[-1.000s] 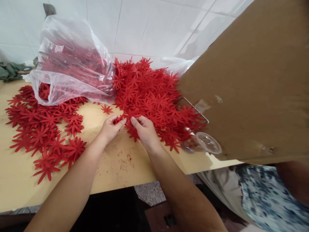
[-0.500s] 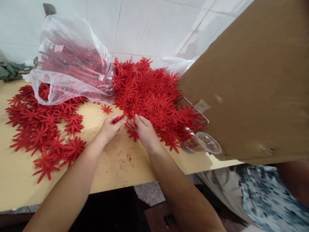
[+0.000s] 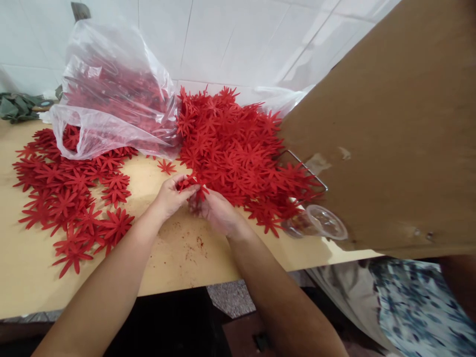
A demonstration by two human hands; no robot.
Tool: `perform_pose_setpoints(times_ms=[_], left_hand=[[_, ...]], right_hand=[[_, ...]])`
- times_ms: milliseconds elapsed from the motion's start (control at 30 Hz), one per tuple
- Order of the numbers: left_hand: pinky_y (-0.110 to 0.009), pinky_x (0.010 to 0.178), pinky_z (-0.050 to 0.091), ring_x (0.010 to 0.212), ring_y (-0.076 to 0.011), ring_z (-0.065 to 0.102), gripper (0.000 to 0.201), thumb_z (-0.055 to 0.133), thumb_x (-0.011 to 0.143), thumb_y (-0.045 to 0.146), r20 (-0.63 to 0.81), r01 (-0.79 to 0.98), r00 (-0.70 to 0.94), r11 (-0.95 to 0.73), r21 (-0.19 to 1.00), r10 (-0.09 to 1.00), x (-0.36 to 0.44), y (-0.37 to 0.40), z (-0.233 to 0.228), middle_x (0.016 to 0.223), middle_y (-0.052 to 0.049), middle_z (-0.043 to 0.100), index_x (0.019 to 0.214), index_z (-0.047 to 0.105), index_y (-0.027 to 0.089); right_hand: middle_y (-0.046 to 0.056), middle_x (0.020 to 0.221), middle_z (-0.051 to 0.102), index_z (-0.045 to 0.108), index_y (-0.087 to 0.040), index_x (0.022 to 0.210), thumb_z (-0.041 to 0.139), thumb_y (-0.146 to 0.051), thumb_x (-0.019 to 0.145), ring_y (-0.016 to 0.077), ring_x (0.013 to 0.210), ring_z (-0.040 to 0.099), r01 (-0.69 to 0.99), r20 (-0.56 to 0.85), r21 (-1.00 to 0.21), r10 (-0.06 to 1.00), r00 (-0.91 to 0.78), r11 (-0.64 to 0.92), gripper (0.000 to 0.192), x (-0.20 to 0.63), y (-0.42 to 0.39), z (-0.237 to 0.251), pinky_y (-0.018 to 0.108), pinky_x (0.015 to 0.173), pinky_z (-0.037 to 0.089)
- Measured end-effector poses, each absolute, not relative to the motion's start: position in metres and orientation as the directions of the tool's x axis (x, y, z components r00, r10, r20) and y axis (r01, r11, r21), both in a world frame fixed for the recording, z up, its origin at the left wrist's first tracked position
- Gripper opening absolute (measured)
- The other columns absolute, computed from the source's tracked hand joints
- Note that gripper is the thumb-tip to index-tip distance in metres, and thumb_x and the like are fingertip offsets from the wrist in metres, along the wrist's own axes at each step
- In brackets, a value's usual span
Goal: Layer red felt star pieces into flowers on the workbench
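Above the middle of the table, my left hand (image 3: 173,196) is closed on a red flower-shaped piece (image 3: 200,187) with narrow petals. My right hand (image 3: 217,210) meets it from the right, its fingers pressed on the same piece; the fingertips are partly hidden and slightly smeared. Behind my hands rises a large heap of red flower pieces (image 3: 230,144). To the left, more red flower pieces (image 3: 63,198) lie in loose stacks. One single red flower (image 3: 166,167) rests on the table just beyond my left hand.
A clear plastic bag (image 3: 111,99) full of red flowers stands at the back left. On the right are a tilted clear plastic cup (image 3: 323,222), a metal wire handle (image 3: 307,171) and a big brown board (image 3: 390,124). Red crumbs dot the table (image 3: 178,267). Another person's patterned clothing (image 3: 416,302) shows lower right.
My right hand has moved left, up against my left hand. A red flower now shows spread between my fingers, where before the hands were slightly apart.
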State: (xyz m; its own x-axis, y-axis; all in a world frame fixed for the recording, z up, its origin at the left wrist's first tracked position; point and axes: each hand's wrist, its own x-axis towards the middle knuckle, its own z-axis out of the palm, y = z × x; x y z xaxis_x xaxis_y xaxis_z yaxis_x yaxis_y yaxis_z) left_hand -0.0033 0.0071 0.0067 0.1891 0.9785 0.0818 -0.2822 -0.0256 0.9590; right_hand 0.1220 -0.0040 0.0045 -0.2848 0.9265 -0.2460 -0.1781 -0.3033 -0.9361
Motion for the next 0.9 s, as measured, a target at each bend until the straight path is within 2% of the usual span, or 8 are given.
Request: perform_pose_setpoints(times_ms=[100,200,267,367,500,600,767,900], left_hand=[[-0.020,0.056,0.037,0.054,-0.0037,0.044,0.023,0.070,0.058,0.029,0.077,-0.262,0.142,-0.037,0.964,0.987,-0.004,0.009,0.007,0.061,0.004,0.056,0.068,0.056,0.014],[-0.021,0.057,0.037,0.053,-0.0038,0.043,0.022,0.068,0.060,0.028,0.024,-0.255,0.169,0.020,0.967,0.985,-0.004,0.010,0.007,0.062,0.004,0.056,0.072,0.058,0.014],[-0.022,0.059,0.037,0.055,-0.0045,0.044,0.022,0.068,0.059,0.027,0.015,-0.250,0.201,0.037,0.968,0.980,-0.002,0.011,0.008,0.063,0.003,0.057,0.073,0.059,0.013],[-0.024,0.065,0.038,0.060,-0.0058,0.048,0.023,0.069,0.057,0.026,0.030,-0.247,0.266,0.038,0.968,0.963,-0.001,0.010,0.008,0.065,0.003,0.057,0.073,0.059,0.012],[-0.024,0.066,0.038,0.060,-0.0061,0.048,0.022,0.068,0.059,0.026,0.023,-0.214,0.292,0.042,0.976,0.956,-0.001,0.009,0.008,0.065,0.003,0.056,0.073,0.058,0.012],[-0.024,0.065,0.038,0.061,-0.0058,0.047,0.022,0.068,0.060,0.029,0.038,-0.206,0.239,0.013,0.978,0.970,-0.002,0.009,0.008,0.066,0.003,0.055,0.070,0.057,0.012],[-0.025,0.067,0.039,0.063,-0.0062,0.047,0.025,0.065,0.063,0.033,0.043,-0.177,0.211,-0.005,0.984,0.977,0.000,0.010,0.005,0.069,0.003,0.054,0.074,0.055,0.013],[-0.033,0.083,0.042,0.084,-0.0138,0.053,0.036,0.061,0.066,0.031,0.134,-0.104,0.195,-0.115,0.988,0.972,0.006,0.007,0.000,0.092,-0.006,0.057,0.095,0.051,0.013]], right_hand=[[0.000,0.074,0.055,0.054,-0.021,0.074,0.057,-0.050,0.068,0.0109,0.066,0.050,-0.008,-0.013,-1.000,1.000,-0.014,-0.013,0.030,0.130,-0.005,0.008,0.024,0.057,0.042],[0.002,0.082,0.059,0.057,-0.021,0.082,0.055,-0.054,0.069,0.0124,0.073,0.053,0.114,0.135,-0.984,0.991,0.006,0.134,0.035,0.136,-0.007,0.020,0.026,0.064,0.044],[0.003,0.080,0.060,0.058,-0.021,0.084,0.060,-0.052,0.065,0.0129,0.071,0.054,0.171,0.154,-0.972,0.987,-0.048,0.160,0.037,0.138,-0.007,0.027,0.027,0.064,0.044],[0.001,0.070,0.058,0.058,-0.019,0.074,0.063,-0.050,0.063,0.0122,0.064,0.051,0.210,0.182,-0.958,0.981,-0.073,0.194,0.034,0.136,-0.005,0.030,0.027,0.061,0.042],[-0.005,0.050,0.040,0.045,-0.018,0.054,0.059,-0.051,0.066,0.0073,0.049,0.035,0.227,0.216,-0.949,0.976,-0.036,0.219,0.037,0.135,-0.001,0.024,0.023,0.047,0.030],[-0.006,0.048,0.030,0.038,-0.019,0.052,0.057,-0.049,0.070,0.0063,0.047,0.026,0.261,0.236,-0.938,0.972,-0.006,0.230,0.040,0.137,-0.001,0.021,0.022,0.045,0.023],[-0.007,0.050,0.026,0.031,-0.020,0.051,0.054,-0.046,0.072,0.0065,0.048,0.025,0.254,0.255,-0.938,0.966,0.051,0.234,0.041,0.136,-0.002,0.020,0.022,0.047,0.024],[-0.006,0.055,0.036,0.041,-0.020,0.061,0.053,-0.053,0.070,0.0073,0.051,0.035,0.119,0.138,-0.984,0.989,0.054,0.130,0.037,0.127,-0.003,0.016,0.021,0.049,0.032]])
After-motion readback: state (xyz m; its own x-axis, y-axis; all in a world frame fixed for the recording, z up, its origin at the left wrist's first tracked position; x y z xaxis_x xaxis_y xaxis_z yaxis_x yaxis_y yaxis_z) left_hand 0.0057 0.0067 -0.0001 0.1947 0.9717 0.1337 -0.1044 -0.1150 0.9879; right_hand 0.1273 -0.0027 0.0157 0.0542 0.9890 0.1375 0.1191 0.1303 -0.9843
